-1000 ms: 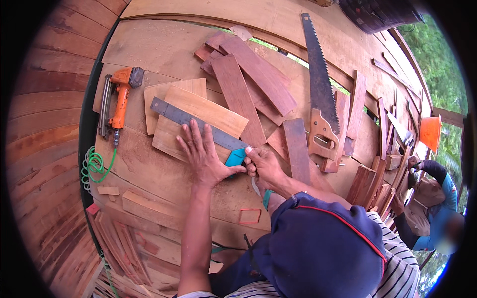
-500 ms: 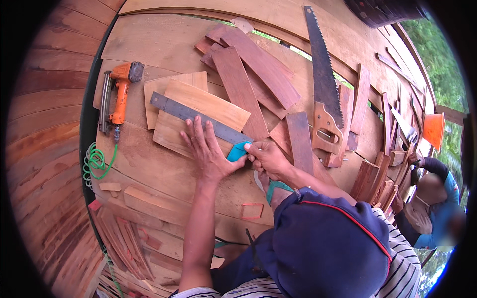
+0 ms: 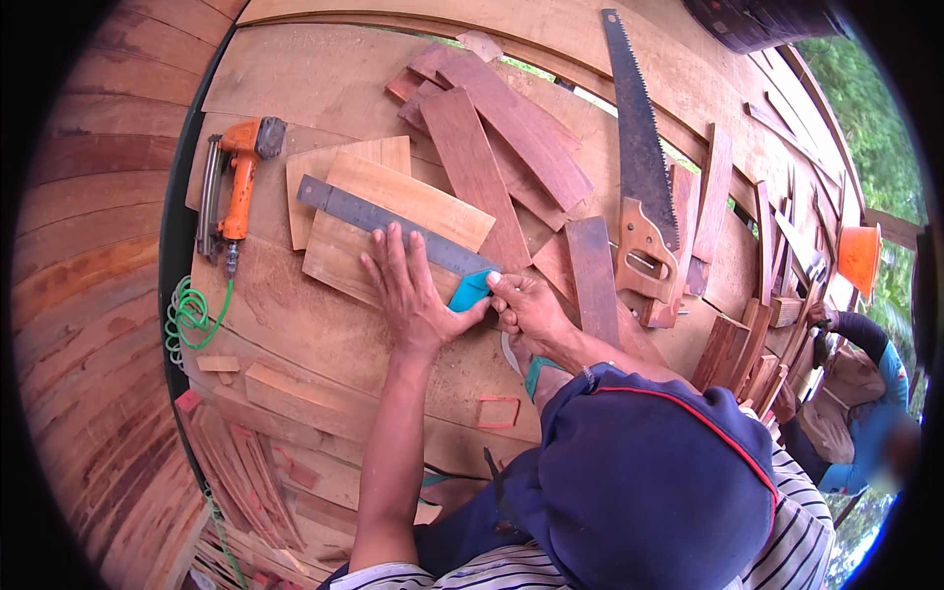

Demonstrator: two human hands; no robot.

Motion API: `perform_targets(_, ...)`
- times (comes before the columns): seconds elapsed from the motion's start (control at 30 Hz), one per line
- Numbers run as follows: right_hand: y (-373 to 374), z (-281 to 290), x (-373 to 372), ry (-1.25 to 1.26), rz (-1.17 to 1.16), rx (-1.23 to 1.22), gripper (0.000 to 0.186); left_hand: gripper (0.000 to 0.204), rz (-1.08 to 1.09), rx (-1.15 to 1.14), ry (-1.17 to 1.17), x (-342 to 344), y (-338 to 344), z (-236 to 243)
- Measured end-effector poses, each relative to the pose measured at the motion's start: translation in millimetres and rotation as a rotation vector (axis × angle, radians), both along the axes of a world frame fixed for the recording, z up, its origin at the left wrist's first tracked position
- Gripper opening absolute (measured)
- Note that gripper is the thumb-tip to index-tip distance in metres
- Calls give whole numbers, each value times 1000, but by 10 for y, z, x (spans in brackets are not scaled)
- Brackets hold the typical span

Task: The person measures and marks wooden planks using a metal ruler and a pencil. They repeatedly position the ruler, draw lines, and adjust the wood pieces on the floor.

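A try square with a steel blade and a blue handle (image 3: 470,292) lies slanting across a pale wooden board (image 3: 339,258). My left hand (image 3: 408,295) rests flat on that board with its fingers spread, their tips at the blade's near edge and the thumb beside the blue handle. At the handle's right corner, my right hand (image 3: 531,310) is closed, thumb pressed against the blue part and fingers curled under. The palm side of the right hand is hidden. Another pale board (image 3: 413,192) shows beyond the blade, overlapping a lighter piece (image 3: 301,202) at the back left.
An orange nail gun (image 3: 239,187) with a green coiled hose (image 3: 187,320) lies at the left. Reddish planks (image 3: 479,177) are heaped behind the boards. A handsaw (image 3: 639,147) lies to the right. Another person (image 3: 846,393) crouches at far right near an orange container (image 3: 858,259).
The picture has shifted very slightly. Both hands and the try square keep nearly the same place, with a little more of the blue handle showing by my right thumb.
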State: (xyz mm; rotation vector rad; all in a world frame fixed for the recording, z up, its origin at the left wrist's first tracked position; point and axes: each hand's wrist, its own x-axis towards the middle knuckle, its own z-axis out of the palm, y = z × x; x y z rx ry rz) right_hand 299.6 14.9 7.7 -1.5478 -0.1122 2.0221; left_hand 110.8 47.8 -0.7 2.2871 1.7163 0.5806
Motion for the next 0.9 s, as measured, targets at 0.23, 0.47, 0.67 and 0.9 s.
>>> perform_targets(0.23,-1,-13,43,48,-19,-22,27,127,4,-1,4,22,7,-7)
perform_targets(0.47,31,31,79,97,-8,-31,24,131,8,-9,10,18,14,3)
perform_targets(0.67,-113,415,411,-45,130,136,22,133,10,-65,11,-4,1,-2)
perform_targets(0.9,160,576,347,-170,84,389,23,132,17,-101,10,-14,2,32)
